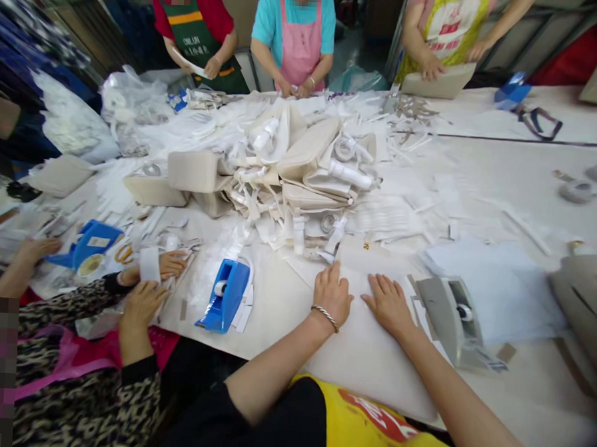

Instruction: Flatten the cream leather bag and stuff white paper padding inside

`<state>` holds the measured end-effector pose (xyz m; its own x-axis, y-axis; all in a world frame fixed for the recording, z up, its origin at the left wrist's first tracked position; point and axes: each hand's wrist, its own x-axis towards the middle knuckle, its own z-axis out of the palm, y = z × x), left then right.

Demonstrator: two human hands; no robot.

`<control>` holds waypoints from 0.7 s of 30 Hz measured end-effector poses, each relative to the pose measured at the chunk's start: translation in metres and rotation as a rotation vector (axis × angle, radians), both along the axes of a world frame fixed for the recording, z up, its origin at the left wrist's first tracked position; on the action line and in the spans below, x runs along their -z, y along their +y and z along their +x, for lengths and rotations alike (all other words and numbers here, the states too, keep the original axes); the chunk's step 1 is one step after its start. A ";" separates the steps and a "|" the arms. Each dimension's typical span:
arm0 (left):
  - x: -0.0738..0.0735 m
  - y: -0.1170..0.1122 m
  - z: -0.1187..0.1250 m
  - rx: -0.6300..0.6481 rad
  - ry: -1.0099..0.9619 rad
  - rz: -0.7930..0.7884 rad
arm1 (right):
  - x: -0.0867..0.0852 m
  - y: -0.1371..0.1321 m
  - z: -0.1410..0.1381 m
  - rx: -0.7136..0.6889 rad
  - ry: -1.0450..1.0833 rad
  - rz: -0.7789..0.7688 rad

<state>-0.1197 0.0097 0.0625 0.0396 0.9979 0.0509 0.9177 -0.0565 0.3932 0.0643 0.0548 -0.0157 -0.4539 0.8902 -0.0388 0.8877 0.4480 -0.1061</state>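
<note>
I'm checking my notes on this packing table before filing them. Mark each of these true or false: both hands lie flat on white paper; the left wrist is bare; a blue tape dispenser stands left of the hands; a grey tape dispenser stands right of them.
1. Left hand and right hand lie flat on the white paper sheet: true.
2. The left wrist is bare: false, it wears a silver bracelet.
3. The blue plastic tape dispenser stands left of the hands: true.
4. The grey tape dispenser stands right of them: true.
5. Both hands grip scissors: false, they are open and hold nothing.
</note>
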 end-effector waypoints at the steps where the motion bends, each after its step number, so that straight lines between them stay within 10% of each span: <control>1: -0.002 0.012 0.005 0.103 0.051 0.012 | 0.000 0.001 0.000 0.002 -0.001 -0.011; 8: 0.035 0.088 0.033 0.417 0.176 -0.238 | 0.001 0.005 -0.002 0.031 -0.034 -0.144; 13: 0.055 0.090 0.031 0.444 0.219 -0.316 | -0.004 0.033 0.008 -0.029 -0.028 -0.352; 21: 0.047 0.098 0.030 0.439 0.283 -0.414 | -0.016 0.086 0.011 -0.065 0.027 -0.474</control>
<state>-0.0900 0.1073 0.0151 0.4024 0.8208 -0.4055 0.9149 -0.3448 0.2099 0.0755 0.1405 0.0001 -0.5140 0.7472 -0.4212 0.8538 0.3988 -0.3346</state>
